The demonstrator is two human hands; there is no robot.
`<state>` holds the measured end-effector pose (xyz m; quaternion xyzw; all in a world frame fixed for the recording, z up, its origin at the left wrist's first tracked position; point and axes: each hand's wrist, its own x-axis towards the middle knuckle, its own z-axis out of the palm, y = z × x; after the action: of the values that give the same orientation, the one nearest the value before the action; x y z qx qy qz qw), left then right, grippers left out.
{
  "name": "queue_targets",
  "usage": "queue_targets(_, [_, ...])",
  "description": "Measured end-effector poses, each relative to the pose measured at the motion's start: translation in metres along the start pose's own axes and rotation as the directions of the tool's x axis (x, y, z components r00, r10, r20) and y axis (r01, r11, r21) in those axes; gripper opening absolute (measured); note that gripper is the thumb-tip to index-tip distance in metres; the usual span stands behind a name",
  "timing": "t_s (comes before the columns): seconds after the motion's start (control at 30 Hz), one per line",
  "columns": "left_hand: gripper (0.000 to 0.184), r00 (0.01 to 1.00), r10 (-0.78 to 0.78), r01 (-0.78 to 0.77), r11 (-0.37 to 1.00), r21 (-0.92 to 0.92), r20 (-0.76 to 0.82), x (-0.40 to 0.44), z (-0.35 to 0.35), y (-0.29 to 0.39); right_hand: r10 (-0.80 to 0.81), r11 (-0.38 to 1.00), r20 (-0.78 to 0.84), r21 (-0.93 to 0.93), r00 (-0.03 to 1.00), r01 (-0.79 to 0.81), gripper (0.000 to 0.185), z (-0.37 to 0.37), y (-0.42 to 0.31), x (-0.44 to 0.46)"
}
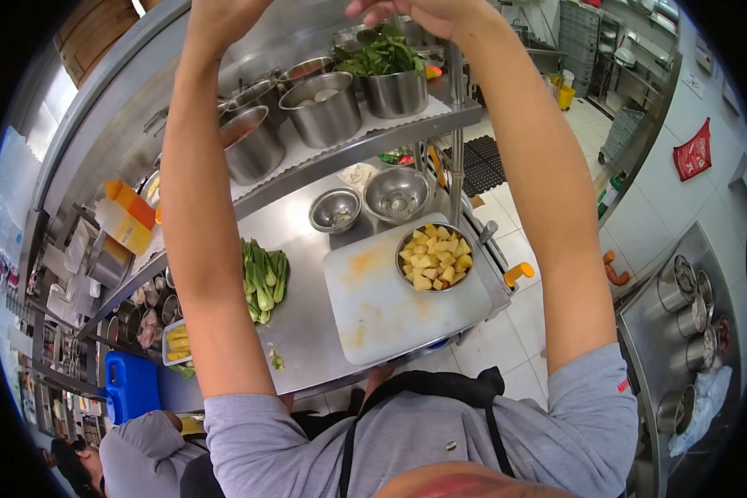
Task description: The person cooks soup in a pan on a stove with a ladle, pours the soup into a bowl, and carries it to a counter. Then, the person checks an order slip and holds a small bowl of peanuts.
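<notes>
Both my arms are raised over the steel shelf. At the top edge my left hand shows only its heel and wrist; its fingers are cut off. My right hand is also partly cropped, with a few fingers stretched out to the left and nothing visible in them. Nearest below it, leafy greens stand in a steel pot. Beside that is a steel pot with pale round pieces inside. On the counter, a steel bowl of yellow chunks rests on a white cutting board.
Bok choy lies on the counter. Two steel bowls, a smaller one and a larger one, stand behind the board. A blue jug is at lower left, near another person. More pots stand at right.
</notes>
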<state>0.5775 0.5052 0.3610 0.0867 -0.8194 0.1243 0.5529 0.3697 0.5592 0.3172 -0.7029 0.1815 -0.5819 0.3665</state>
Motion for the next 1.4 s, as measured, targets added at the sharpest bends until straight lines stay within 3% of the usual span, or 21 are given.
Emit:
queue_targets(0.1, [0.014, 0.998, 0.051, -0.054, 0.996, 0.076, 0.047, 0.0, 0.0, -0.004, 0.0, 0.998, 0.016, -0.057, 1.0, 0.001, 0.062, 0.0, -0.002, 0.002])
queue_targets(0.17, [0.017, 1.0, 0.016, -0.015, 0.988, -0.152, 0.005, 0.002, 0.004, -0.017, -0.026, 0.994, 0.03, -0.107, 0.999, 0.029, 0.051, -0.001, 0.001, 0.0])
queue_targets(0.3, [0.028, 0.992, -0.074, 0.041, 0.959, -0.282, -0.106, 0.007, 0.003, -0.02, -0.003, 0.946, -0.133, -0.321, 0.991, -0.04, 0.036, -0.007, 0.009, -0.006])
queue_targets(0.37, [0.04, 0.987, -0.102, 0.071, 0.968, -0.242, -0.121, 0.009, -0.003, -0.018, -0.08, 0.89, -0.295, -0.45, 0.952, -0.065, 0.027, -0.006, 0.009, -0.021])
queue_targets(0.53, [0.04, 0.984, -0.095, 0.092, 0.995, -0.03, -0.154, 0.004, -0.011, -0.021, -0.163, 0.855, -0.321, -0.517, 0.933, -0.028, 0.027, -0.001, 0.002, -0.07])
queue_targets(0.57, [0.04, 0.984, -0.074, 0.078, 0.997, 0.017, -0.163, 0.001, -0.008, -0.024, -0.069, 0.91, -0.309, -0.409, 0.949, -0.068, 0.028, -0.003, -0.001, -0.09])
queue_targets(0.63, [0.04, 0.982, -0.023, 0.038, 0.996, 0.076, -0.188, -0.001, 0.003, -0.022, -0.147, 0.87, -0.305, -0.493, 0.941, -0.024, 0.029, -0.002, 0.002, -0.133])
queue_targets(0.7, [0.04, 0.969, 0.033, -0.011, 0.996, 0.088, -0.244, -0.002, 0.019, -0.002, -0.337, 0.711, -0.317, -0.703, 0.887, 0.018, 0.028, -0.006, 0.018, -0.189])
queue_targets(0.8, [0.04, 0.931, 0.063, -0.078, 0.997, -0.028, -0.359, -0.011, 0.045, 0.05, -0.069, 0.839, -0.563, -0.48, 0.824, -0.258, 0.029, -0.002, 0.002, -0.28])
queue_targets(0.83, [0.04, 0.925, 0.049, -0.093, 0.991, -0.099, -0.378, -0.019, 0.055, 0.071, -0.076, 0.775, -0.564, -0.552, 0.822, -0.307, 0.031, -0.009, 0.004, -0.311])
queue_targets(0.93, [0.043, 0.943, 0.021, -0.147, 0.921, -0.36, -0.331, -0.065, 0.094, 0.159, 0.033, 0.765, -0.727, -0.423, 0.686, -0.485, 0.035, -0.028, -0.004, -0.408])
queue_targets(1.0, [0.047, 0.977, 0.212, -0.194, 0.808, -0.557, -0.033, -0.084, 0.099, 0.156, 0.141, 0.76, -0.867, -0.214, 0.478, -0.614, 0.041, -0.039, -0.015, -0.473])
queue_targets(1.07, [0.052, 0.991, 0.046, -0.13, 0.556, -0.821, -0.126, -0.146, 0.137, 0.176, 0.103, 0.743, -0.958, -0.105, 0.268, -0.66, 0.046, -0.044, -0.019, -0.541])
queue_targets(1.1, [0.063, 0.997, -0.075, 0.043, 0.516, -0.855, 0.005, -0.168, 0.16, 0.203, 0.057, 0.802, -0.971, -0.094, 0.232, -0.59, 0.049, -0.043, -0.019, -0.572])
queue_targets(1.17, [0.042, 0.908, -0.171, 0.419, 0.414, -0.808, 0.383, -0.197, 0.207, 0.255, 0.116, 0.804, -0.993, 0.084, 0.018, -0.589, 0.047, -0.037, -0.018, -0.622])
queue_targets(1.2, [0.033, 0.809, -0.209, 0.586, 0.363, -0.725, 0.549, -0.211, 0.231, 0.282, 0.17, 0.796, -0.985, 0.123, 0.024, -0.592, 0.043, -0.038, -0.015, -0.652])
queue_targets(1.23, [0.025, 0.624, -0.158, 0.777, 0.231, -0.585, 0.766, -0.239, 0.263, 0.287, 0.194, 0.782, -0.98, 0.123, 0.051, -0.61, 0.041, -0.036, -0.01, -0.668])
queue_targets(1.3, [0.038, 0.407, -0.009, 0.826, 0.431, -0.364, 0.913, -0.286, 0.313, 0.312, 0.312, 0.76, -0.95, 0.228, 0.034, -0.608, 0.04, -0.033, 0.001, -0.671])
queue_targets(1.33, [0.048, 0.406, 0.167, 0.645, 0.644, -0.411, 0.899, -0.314, 0.327, 0.323, 0.4, 0.733, -0.915, 0.294, 0.04, -0.614, 0.04, -0.036, 0.005, -0.667])
queue_targets(1.37, [0.052, 0.237, 0.364, 0.527, 0.731, -0.434, 0.901, -0.303, 0.323, 0.329, 0.485, 0.699, -0.873, 0.355, 0.046, -0.621, 0.039, -0.041, 0.01, -0.661])
queue_targets(1.4, [0.054, 0.074, 0.451, 0.591, 0.699, -0.403, 0.89, -0.306, 0.328, 0.336, 0.545, 0.647, -0.836, 0.368, 0.068, -0.668, 0.039, -0.049, 0.017, -0.658])
